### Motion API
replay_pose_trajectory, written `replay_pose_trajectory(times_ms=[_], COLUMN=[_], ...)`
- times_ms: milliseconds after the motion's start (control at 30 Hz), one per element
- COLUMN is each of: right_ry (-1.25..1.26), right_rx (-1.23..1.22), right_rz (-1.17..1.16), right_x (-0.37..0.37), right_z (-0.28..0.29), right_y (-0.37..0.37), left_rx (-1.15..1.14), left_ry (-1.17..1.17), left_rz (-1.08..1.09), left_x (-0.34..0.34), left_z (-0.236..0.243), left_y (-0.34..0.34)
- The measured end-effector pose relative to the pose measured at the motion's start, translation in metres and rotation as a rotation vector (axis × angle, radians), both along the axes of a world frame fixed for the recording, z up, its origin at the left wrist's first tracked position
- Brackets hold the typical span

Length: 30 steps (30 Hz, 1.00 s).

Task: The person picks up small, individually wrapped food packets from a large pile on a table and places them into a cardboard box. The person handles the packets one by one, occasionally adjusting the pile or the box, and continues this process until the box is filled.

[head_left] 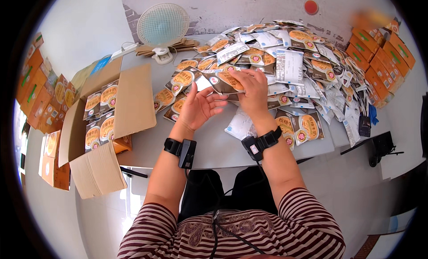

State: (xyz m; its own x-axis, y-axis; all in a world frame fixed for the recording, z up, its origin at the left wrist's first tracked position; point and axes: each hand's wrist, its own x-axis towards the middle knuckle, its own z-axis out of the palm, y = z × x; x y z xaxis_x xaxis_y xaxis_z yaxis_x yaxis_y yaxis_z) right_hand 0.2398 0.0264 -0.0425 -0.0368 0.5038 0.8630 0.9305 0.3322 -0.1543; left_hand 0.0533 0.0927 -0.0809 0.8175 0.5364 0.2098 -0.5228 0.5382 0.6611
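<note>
Over the grey table (178, 147), my right hand (253, 92) grips a brown and orange food packet (223, 82) by its right end. Beside the packet's left end is my left hand (199, 108), palm turned up and fingers spread, holding nothing I can see. A large heap of similar packets (289, 65), some showing plain white backs, lies behind and to the right of my hands. To my left, an open cardboard box (136, 100) has packets (107, 125) standing in it in rows.
A small fan (162, 27) stands at the table's back, beside flattened cardboard (185, 44). Orange cartons are stacked at the far left (38, 96) and far right (381, 58). The box's front flap (99, 172) hangs past the table edge. A dark device (364, 125) sits at right.
</note>
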Motion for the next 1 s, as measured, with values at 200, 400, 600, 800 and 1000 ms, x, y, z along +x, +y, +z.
replay_pose_trajectory(times_ms=[200, 400, 600, 800, 1000], right_ry=[0.083, 0.886, 1.042, 1.096, 1.091], right_rx=[0.067, -0.150, -0.613, -0.562, -0.518], right_rz=[0.028, 0.429, 0.566, 0.544, 0.592], right_x=[-0.003, -0.007, -0.024, -0.024, -0.026], right_z=[-0.005, -0.037, -0.033, -0.032, -0.032], right_y=[0.005, 0.028, 0.010, 0.012, 0.010], left_rx=[-0.127, -0.130, -0.046, 0.008, -0.209], left_ry=[-0.044, -0.005, -0.025, 0.055, 0.041], left_rz=[0.014, 0.207, 0.376, 0.419, 0.331], left_x=[-0.007, 0.003, 0.004, 0.005, 0.003], left_z=[0.005, -0.007, 0.000, -0.003, 0.001], left_y=[-0.002, 0.001, -0.004, -0.005, -0.008])
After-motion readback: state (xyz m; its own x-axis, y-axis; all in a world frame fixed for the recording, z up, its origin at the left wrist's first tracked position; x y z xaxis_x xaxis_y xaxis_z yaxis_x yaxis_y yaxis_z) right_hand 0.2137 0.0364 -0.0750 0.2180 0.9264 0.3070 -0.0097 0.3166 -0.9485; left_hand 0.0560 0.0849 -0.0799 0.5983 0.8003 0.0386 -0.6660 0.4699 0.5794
